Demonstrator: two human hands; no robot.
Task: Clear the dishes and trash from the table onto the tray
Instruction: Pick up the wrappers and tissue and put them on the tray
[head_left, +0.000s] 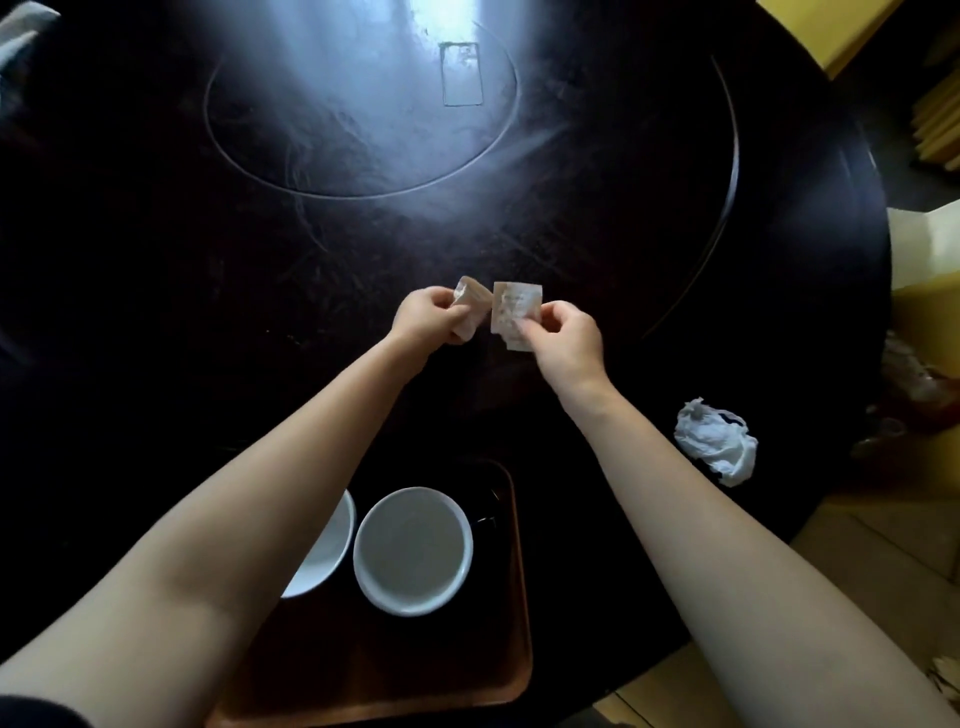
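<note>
Both hands are raised over the middle of the dark round table (208, 312), each pinching a small pale paper wrapper. My left hand (428, 319) grips a crumpled wrapper (470, 297). My right hand (563, 338) grips a flatter wrapper (511, 312); the two papers nearly touch. Close to me lies a brown wooden tray (519, 597) holding two white bowls: one (413, 551) in full view, the other (327, 545) partly hidden under my left forearm. A crumpled white napkin (717, 441) lies on the table to the right of the tray.
An inset round turntable (363, 104) with a small rectangular object (461, 75) on it fills the table's far centre under glare. Yellow furniture (924, 249) and clutter stand beyond the table's right edge.
</note>
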